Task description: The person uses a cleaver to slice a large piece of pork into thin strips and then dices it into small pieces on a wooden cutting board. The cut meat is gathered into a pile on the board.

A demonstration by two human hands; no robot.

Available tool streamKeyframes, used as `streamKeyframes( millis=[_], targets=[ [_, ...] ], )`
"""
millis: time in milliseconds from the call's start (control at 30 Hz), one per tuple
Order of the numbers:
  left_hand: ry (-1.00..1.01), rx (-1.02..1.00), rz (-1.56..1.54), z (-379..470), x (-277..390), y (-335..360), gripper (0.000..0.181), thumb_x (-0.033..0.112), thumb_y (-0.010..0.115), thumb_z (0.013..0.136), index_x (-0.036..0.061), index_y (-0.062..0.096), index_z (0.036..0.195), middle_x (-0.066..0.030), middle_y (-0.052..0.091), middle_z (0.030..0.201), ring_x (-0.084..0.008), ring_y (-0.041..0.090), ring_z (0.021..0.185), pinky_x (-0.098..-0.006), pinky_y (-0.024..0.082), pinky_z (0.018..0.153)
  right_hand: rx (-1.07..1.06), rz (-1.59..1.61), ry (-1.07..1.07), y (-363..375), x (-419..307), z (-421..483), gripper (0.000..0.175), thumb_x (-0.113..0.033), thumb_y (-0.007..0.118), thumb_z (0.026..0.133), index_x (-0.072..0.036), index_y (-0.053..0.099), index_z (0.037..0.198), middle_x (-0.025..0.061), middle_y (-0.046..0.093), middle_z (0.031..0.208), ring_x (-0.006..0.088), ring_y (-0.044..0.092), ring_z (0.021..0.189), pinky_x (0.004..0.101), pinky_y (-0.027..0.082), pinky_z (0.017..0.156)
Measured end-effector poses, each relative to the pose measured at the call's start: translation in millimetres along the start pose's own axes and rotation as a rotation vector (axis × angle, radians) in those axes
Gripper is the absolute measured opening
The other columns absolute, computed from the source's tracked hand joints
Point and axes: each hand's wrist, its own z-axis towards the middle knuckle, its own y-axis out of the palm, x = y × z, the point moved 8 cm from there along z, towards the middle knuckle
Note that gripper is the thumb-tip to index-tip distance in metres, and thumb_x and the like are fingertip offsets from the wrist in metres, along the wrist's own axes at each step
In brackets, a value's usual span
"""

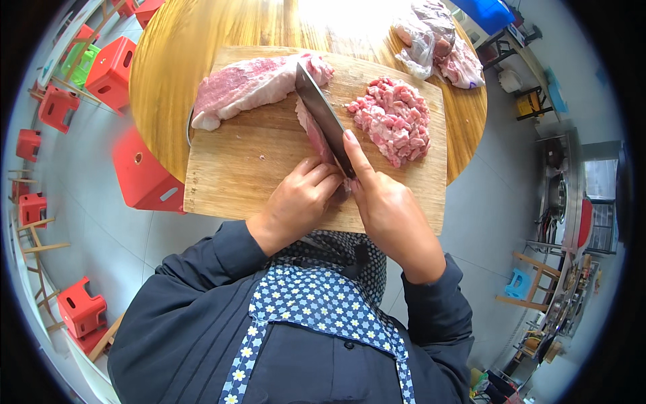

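My right hand (386, 202) grips a long-bladed kitchen knife (323, 113), its index finger laid along the blade. The blade slants up and to the left over a wooden cutting board (242, 177). Beneath and beside the blade lies a long strip of raw meat (315, 134). My left hand (303, 197) presses on the near end of this strip, fingers bent, close to the blade. A large slab of raw meat with a pale fat layer (252, 91) rests at the board's far left. To the right of the knife is a heap of small meat pieces (393, 121).
A round wooden table (161, 101) carries the board, which overhangs its near edge. Plastic bags with more raw meat (444, 45) lie at the far right. A red plastic stool (146, 171) stands close by on the left. Kitchen equipment (560, 187) lines the right side.
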Motion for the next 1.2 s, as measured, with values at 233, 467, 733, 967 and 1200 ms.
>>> streamKeyframes(
  millis=[233, 467, 733, 967, 1200],
  targets=[
    [-0.011, 0.007, -0.059, -8.3, 15.2, 2.3, 0.023, 0.009, 0.078, 0.09, 0.0001, 0.075, 0.111, -0.0136, 0.075, 0.113, -0.0348, 0.07, 0.109, -0.0444, 0.06, 0.101, -0.089, -0.113, 0.09, -0.6, -1.8, -20.9, 0.078, -0.004, 0.065, 0.11, -0.013, 0.034, 0.181, 0.0286, 0.07, 0.091, 0.0468, 0.071, 0.083, 0.0552, 0.056, 0.078],
    [-0.03, 0.017, -0.054, -4.1, 6.0, -0.4, 0.027, 0.0, 0.08, 0.086, 0.003, 0.076, 0.113, -0.0123, 0.076, 0.114, -0.0351, 0.073, 0.106, -0.0445, 0.061, 0.098, -0.011, -0.008, -0.023, -1.6, 3.6, -4.0, 0.08, -0.002, 0.064, 0.108, -0.012, 0.032, 0.181, 0.029, 0.071, 0.094, 0.0462, 0.071, 0.082, 0.0556, 0.056, 0.077],
    [0.018, -0.011, 0.009, -11.8, 17.9, 1.6, 0.026, 0.004, 0.077, 0.088, -0.0002, 0.076, 0.114, -0.0142, 0.075, 0.113, -0.0363, 0.071, 0.107, -0.0449, 0.061, 0.098, -0.002, -0.017, -0.046, -5.3, -9.8, 3.2, 0.083, 0.002, 0.061, 0.105, -0.011, 0.032, 0.181, 0.0278, 0.07, 0.093, 0.0461, 0.071, 0.084, 0.0555, 0.057, 0.078],
    [0.004, -0.014, -0.024, -14.6, 18.3, -0.5, 0.021, 0.005, 0.076, 0.091, 0.0002, 0.076, 0.111, -0.0145, 0.074, 0.111, -0.0363, 0.07, 0.106, -0.0452, 0.06, 0.098, -0.1, -0.11, 0.05, 2.5, 8.2, -24.3, 0.082, -0.001, 0.061, 0.107, -0.012, 0.03, 0.182, 0.0281, 0.075, 0.099, 0.0465, 0.074, 0.086, 0.0555, 0.058, 0.076],
    [0.008, -0.027, 0.051, -11.2, 15.4, -4.3, 0.022, 0.002, 0.078, 0.087, 0.0008, 0.076, 0.109, -0.0143, 0.075, 0.111, -0.0361, 0.071, 0.108, -0.0456, 0.06, 0.099, -0.026, -0.069, -0.051, -1.5, -12.4, 31.7, 0.086, -0.001, 0.063, 0.104, -0.014, 0.029, 0.182, 0.0305, 0.073, 0.089, 0.0474, 0.075, 0.083, 0.0559, 0.057, 0.073]
  ],
)
